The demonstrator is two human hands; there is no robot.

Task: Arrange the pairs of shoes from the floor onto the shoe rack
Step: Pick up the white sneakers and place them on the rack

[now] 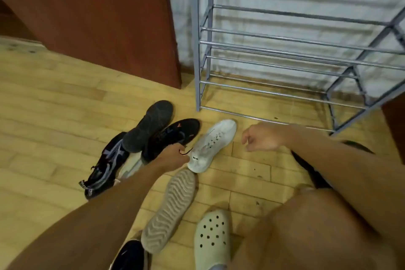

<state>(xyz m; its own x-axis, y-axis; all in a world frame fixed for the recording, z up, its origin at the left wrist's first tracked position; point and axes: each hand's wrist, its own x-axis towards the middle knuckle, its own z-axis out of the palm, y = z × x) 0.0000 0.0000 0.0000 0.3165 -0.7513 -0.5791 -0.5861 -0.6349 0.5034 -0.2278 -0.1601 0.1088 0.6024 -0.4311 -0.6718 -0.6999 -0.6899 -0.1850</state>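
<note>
An empty grey metal shoe rack [285,48] stands on the wooden floor at the upper right. In front of it lie a black sneaker with an orange mark [175,133], another black sneaker sole up [149,125], a black and purple patterned sneaker [105,162], a white sneaker upright [213,142] and a white sneaker sole up [171,210]. My left hand [175,156] is closed on the collar and laces of the orange-marked black sneaker. My right hand [260,138] hovers just right of the upright white sneaker, fingers loosely curled, holding nothing.
A white perforated clog [212,239] and a dark shoe [129,256] lie at the bottom edge. Another dark shoe [306,169] is partly hidden behind my right arm. A brown wooden panel [109,17] stands left of the rack, and my bare knee [306,226] fills the lower right.
</note>
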